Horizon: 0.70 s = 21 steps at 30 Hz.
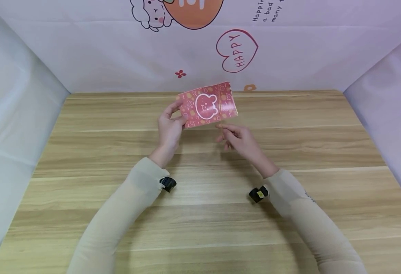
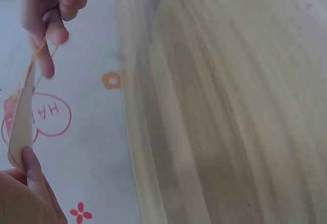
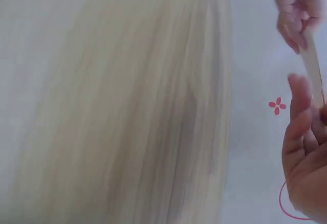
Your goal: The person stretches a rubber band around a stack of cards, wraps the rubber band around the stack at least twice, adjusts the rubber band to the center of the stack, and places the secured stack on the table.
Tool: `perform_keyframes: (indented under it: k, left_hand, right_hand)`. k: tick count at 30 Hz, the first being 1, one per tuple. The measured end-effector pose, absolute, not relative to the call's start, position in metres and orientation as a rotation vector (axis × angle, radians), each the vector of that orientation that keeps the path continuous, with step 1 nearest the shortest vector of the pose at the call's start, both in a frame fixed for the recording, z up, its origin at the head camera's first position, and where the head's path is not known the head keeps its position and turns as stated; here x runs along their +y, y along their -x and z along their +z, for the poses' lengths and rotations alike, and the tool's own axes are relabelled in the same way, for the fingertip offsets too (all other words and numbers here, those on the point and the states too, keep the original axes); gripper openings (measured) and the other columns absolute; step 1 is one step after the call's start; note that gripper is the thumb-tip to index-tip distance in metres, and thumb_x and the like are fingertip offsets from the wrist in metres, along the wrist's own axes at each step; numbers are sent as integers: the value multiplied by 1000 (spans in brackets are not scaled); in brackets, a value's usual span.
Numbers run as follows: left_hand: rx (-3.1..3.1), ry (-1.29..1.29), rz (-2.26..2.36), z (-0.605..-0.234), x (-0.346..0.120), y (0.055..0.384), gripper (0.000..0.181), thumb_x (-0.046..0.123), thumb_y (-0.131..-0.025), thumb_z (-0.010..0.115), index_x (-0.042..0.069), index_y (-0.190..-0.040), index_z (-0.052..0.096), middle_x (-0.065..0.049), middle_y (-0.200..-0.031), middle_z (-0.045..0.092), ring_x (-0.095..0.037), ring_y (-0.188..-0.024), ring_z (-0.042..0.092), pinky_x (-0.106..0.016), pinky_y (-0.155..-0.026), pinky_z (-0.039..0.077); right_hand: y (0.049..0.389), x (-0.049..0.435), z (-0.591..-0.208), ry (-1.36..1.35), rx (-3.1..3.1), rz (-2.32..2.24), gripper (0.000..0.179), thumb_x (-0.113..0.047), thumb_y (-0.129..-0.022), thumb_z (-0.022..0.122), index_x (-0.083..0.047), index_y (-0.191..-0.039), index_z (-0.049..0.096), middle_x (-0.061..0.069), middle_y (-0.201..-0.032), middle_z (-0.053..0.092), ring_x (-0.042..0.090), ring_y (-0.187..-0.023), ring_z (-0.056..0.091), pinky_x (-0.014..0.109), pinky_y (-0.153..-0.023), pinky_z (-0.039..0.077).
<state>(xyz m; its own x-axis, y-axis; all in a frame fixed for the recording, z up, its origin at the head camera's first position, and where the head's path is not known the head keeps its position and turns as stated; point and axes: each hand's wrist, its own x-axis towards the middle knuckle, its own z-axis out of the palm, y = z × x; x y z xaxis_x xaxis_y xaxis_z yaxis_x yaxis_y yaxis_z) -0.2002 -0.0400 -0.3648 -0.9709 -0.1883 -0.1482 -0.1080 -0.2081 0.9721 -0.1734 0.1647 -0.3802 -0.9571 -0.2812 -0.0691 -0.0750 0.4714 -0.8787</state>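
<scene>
My left hand grips the left end of a thin pink notebook, thumb on the front. Its cover bears a white-outlined bear face among small prints, and the notebook is held up off the table, tilted. In the left wrist view its pale side shows, slightly bowed. A thin yellowish rubber band stretches from the notebook's far end to the fingers of my right hand. That hand is just below the notebook's lower right corner, index finger and thumb pinching the band, the other fingers loosely bent.
The wood-grain table runs beneath both arms. Behind it hangs a white printed cloth with a heart and flowers, and white cloth walls stand at both sides. Black wrist cameras sit at the sleeves.
</scene>
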Motion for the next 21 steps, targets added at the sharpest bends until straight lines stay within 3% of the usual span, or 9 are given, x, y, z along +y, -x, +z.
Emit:
perform_keyframes:
  k: [3, 7, 10, 13, 17, 21]
  left_hand:
    - [-1969, -356, -2348, -367, -38, 199, 45, -10, -86, 55, 11, -126, 60, -3, -119, 54, -4, -69, 58, -13, -55, 50]
    - [-1960, -358, -2363, -369, -36, 199, 46, -12, -85, 55, 10, -125, 60, -5, -118, 54, -3, -67, 58, -14, -54, 49]
    - [-1936, -372, -2388, -370, -36, 199, 47, -13, -85, 54, 10, -127, 59, -4, -119, 53, -3, -67, 58, -15, -57, 51]
    - [-1915, -401, -2407, -370, -36, 200, 49, -13, -85, 53, 11, -127, 58, -3, -119, 52, -4, -70, 58, -15, -60, 53]
    - [-1877, -466, -2426, -368, -36, 200, 49, -12, -86, 53, 13, -127, 59, -2, -116, 51, -6, -71, 56, -15, -61, 52]
    - [-1811, -552, -2467, -369, -37, 203, 51, -13, -85, 52, 14, -127, 59, 0, -113, 50, -6, -68, 52, -15, -58, 48]
  right_hand:
    - [176, 164, -380, 206, 2506, -1402, 35, -19, -95, 56, -1, -125, 59, 21, -101, 71, 30, -72, 67, 31, -61, 58]
    - [177, 164, -381, 238, 2701, -1209, 35, -24, -88, 66, -1, -114, 66, 16, -98, 73, 26, -76, 66, 25, -59, 54]
    - [174, 163, -381, 308, 2860, -1072, 27, -23, -90, 63, -2, -105, 70, 14, -90, 72, 21, -70, 57, 22, -55, 44]
    - [169, 160, -381, 394, 2965, -932, 24, -22, -94, 56, -3, -95, 71, 12, -85, 68, 20, -67, 51, 25, -56, 43]
    - [162, 154, -380, 584, 3084, -699, 24, -21, -94, 53, -4, -97, 70, 13, -100, 69, 28, -88, 60, 38, -78, 53]
    - [157, 150, -383, 811, 3191, -535, 23, -20, -90, 57, -6, -102, 71, 13, -120, 65, 32, -109, 57, 44, -101, 45]
